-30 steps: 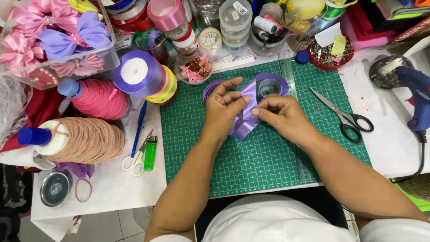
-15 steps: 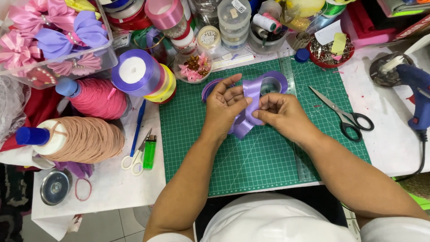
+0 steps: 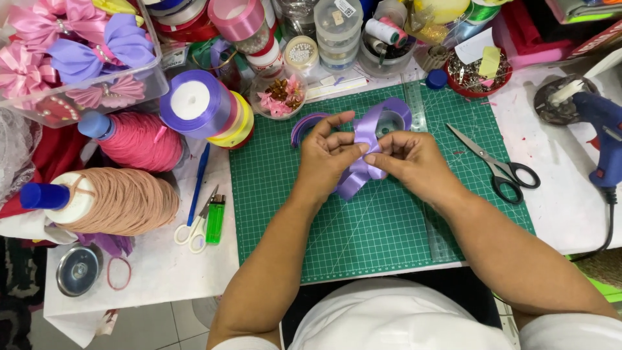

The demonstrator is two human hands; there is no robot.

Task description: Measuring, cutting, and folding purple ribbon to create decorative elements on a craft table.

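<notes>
The lilac satin ribbon [image 3: 360,153] is in both my hands, above the middle of the green cutting mat [image 3: 382,227]. It is folded into loops: one loop stands up between my hands, and another hangs down under them toward the mat. My left hand [image 3: 327,159] pinches the ribbon from the left with thumb and fingers closed on the fold, while the index finger points up and a little outward. My right hand [image 3: 409,161] holds the same fold from the right, its fingertips meeting those of the left hand, so both hands are closed narrowly on the ribbon.

Just behind my right hand a small roll of the same lilac ribbon [image 3: 391,118] lies on the mat, and a curved piece of purple ribbon [image 3: 307,125] lies behind my left hand. To the right on the mat are the black-handled scissors [image 3: 502,167], apart from my hands. Farther right, on the white table [image 3: 162,266], a blue glue gun [image 3: 602,133] rests.

To the left of the mat I see a big spool of lilac ribbon [image 3: 194,104], a cone of pink thread [image 3: 136,139] and a cone of beige thread [image 3: 116,201]. Near the mat's left edge lie small white-handled scissors [image 3: 194,230] and a green lighter [image 3: 216,220], side by side. In the far left corner a clear box of finished bows [image 3: 78,55] stands.
</notes>
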